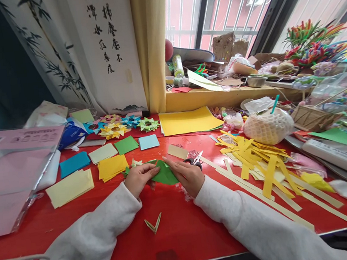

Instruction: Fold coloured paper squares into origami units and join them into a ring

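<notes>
Surface: red glossy counter (178, 229). The cut yellow paper strips (258, 158) are heaped at 3 o'clock, and the finished folded paper stars (114, 130) lie at 11 o'clock. At centre, the green paper sheet (166, 174) lies flat and partly folded. The left hand (138, 179) and right hand (186, 175) each have a narrow grip pinching its edges. 1 cream V-shaped fold (153, 225) lies at 6 o'clock.

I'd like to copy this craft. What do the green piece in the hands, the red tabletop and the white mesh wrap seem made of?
The green piece, held by the left hand and right hand: thin matte paper, judging by its sharp folds. The red tabletop: hard, glossy, perhaps lacquer or laminate; it reflects window light. The mesh wrap: probably white foam netting, by its diamond pattern.
</notes>
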Tool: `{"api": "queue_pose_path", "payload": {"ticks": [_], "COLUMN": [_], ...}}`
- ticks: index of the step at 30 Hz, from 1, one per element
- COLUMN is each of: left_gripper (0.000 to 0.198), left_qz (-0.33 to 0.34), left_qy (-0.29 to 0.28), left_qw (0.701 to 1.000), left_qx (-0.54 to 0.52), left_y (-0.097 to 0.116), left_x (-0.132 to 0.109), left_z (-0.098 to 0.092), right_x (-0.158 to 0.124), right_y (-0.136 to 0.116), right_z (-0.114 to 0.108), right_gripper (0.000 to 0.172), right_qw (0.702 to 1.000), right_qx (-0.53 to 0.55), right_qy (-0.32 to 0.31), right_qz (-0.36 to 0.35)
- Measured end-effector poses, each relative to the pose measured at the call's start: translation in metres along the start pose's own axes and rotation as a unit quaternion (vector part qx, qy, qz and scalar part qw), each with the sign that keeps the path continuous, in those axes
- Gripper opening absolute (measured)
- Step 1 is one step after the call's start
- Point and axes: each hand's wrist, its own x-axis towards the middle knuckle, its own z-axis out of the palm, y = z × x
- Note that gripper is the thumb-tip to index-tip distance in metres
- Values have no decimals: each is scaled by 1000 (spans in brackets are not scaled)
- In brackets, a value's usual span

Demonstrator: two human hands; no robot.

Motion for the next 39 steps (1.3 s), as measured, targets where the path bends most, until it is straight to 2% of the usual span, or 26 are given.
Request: {"api": "queue_pose_path", "payload": {"ticks": [3, 6, 11, 16, 20, 28, 36, 39], "left_gripper": [25, 25, 26, 24, 21, 24, 21, 20], "left_qz": [-7, -8, -21, -39, -35, -14, -12, -11], "left_qy": [-22, -14, -2, -2, -7, -17, -60, -56], "left_qw": [1000, 1000, 999, 997, 997, 999, 998, 998], "left_qx": [2, -1, -31, -63, -63, -33, 1, -2], "left_y": [1, 1, -1, 1, 2, -2, 3, 1], "left_x": [-1, -1, 0, -1, -2, 0, -2, -1], "left_z": [0, 1, 1, 2, 2, -1, 6, 6], "right_x": [0, 1, 1, 0, 0, -2, -2, 0], "right_y": [-1, -1, -1, 1, 2, 7, 7, 1], "right_z": [-2, -3, -5, -4, -3, -1, 0, -3], "right_gripper": [33, 31, 32, 34, 34, 38, 34, 33], "right_qw": [999, 998, 998, 997, 995, 991, 989, 994], "right_qx": [2, 33, 60, 11, -20, -65, -100, -48], "right_qy": [13, -7, -23, -31, -35, -70, -49, -56], "right_qz": [33, 47, 11, -63, -96, -97, -98, -84]}}
